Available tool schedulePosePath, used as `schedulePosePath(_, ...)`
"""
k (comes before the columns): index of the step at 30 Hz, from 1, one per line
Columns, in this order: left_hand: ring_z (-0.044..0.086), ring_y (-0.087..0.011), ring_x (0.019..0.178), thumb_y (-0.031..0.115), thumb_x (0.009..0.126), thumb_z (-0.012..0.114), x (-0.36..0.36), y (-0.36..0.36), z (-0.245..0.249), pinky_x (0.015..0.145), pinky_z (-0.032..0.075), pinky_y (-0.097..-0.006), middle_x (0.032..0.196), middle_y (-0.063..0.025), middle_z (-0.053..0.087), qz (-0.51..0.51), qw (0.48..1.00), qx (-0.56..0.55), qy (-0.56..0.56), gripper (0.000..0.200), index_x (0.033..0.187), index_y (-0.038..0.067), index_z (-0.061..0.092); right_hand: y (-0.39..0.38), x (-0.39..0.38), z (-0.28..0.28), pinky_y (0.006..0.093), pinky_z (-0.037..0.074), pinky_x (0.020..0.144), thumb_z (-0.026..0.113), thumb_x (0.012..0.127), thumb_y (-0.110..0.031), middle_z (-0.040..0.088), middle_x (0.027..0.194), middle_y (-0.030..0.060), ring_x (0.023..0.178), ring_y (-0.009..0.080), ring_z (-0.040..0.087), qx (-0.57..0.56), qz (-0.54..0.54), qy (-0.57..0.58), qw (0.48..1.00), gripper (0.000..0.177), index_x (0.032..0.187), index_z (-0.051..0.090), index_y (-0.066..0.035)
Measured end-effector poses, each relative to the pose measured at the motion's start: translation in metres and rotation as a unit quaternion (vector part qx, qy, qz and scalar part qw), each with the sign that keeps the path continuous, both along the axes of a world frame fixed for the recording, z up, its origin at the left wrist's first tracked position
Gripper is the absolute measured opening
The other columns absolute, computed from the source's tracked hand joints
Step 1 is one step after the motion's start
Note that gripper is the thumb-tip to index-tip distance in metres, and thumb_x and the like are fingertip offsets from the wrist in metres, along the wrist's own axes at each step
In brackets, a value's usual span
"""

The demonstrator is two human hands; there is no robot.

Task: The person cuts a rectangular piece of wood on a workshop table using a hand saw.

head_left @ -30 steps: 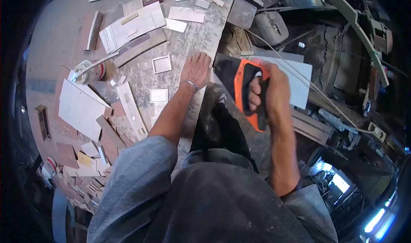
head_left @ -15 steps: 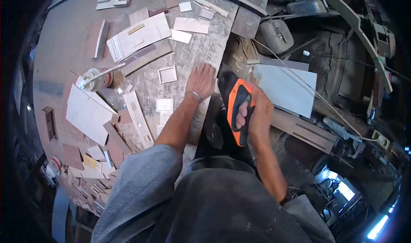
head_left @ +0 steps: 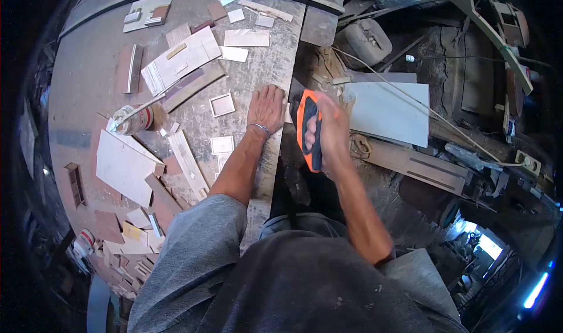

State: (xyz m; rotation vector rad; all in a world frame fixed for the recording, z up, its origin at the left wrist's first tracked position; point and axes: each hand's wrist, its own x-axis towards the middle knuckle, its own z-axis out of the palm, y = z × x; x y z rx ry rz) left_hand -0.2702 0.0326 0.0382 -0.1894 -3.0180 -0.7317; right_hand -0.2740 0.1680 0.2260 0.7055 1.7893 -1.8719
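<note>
Right hand (head_left: pixel 332 131): closed in a fist around the handle of an orange-and-black handsaw (head_left: pixel 309 132); slightly blurred. The forearm is angled from the near right toward the bench edge, elbow bent, wrist roughly in line.

Left hand (head_left: pixel 267 109): open, palm down, pressed on the workbench (head_left: pixel 256 63) close to its right edge. Fingers are directed to the far side and held nearly together; the forearm is slanted in from the near left. A metal bracelet (head_left: pixel 258 127) is worn at the wrist.

Saw: held at the bench edge, just right of the left hand, blade pointed to the far side. A small pale wood piece (head_left: pixel 288 114) is seen between left hand and saw; whether it is touched by the teeth cannot be told.

Left of the left hand, a small square frame (head_left: pixel 222 105) is laid flat. Farther left, a jar (head_left: pixel 134 119) is seen with a stick (head_left: pixel 141 108) across its mouth. Right of the saw, beyond the bench, a white panel (head_left: pixel 390 113) is placed beside a slotted board (head_left: pixel 407 164).
</note>
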Motion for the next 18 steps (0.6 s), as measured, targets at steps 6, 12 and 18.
schedulePosePath(6, 0.055, -0.0295, 0.109, 0.026, 0.102, 0.051, 0.002, -0.001, -0.003, 0.091, 0.04, -0.0455, 0.109, -0.0122, 0.057, 0.004, 1.0, 0.006, -0.001, 0.022, 0.109, 0.008, 0.061, 0.002, -0.036, -0.023, 0.0306, 0.039, 0.039, 0.071, 0.1, -0.034, 0.053, 0.059, 0.0027, 0.042, 0.0129, 0.05, 0.09, 0.026, 0.002, 0.996, 0.049, 0.129, 0.063, 0.005)
schedulePosePath(12, 0.055, -0.03, 0.11, 0.025, 0.099, 0.055, -0.015, -0.005, -0.002, 0.094, 0.041, -0.0457, 0.112, -0.0134, 0.059, 0.006, 1.0, -0.017, 0.013, 0.022, 0.11, 0.007, 0.062, -0.014, -0.025, -0.042, 0.036, 0.043, 0.041, 0.069, 0.101, -0.038, 0.061, 0.064, 0.0065, 0.044, 0.0172, 0.053, 0.21, 0.067, 0.139, 0.966, 0.038, 0.098, 0.072, 0.0)
schedulePosePath(18, 0.055, -0.0314, 0.113, 0.025, 0.095, 0.061, 0.012, -0.004, 0.0, 0.097, 0.042, -0.0462, 0.111, -0.0134, 0.058, -0.032, 0.999, 0.039, 0.019, 0.025, 0.112, 0.006, 0.062, 0.037, -0.067, 0.03, 0.0336, 0.04, 0.039, 0.07, 0.1, -0.036, 0.051, 0.06, 0.0028, 0.045, 0.0145, 0.05, 0.082, 0.023, 0.001, 0.996, 0.041, 0.078, 0.057, -0.005)
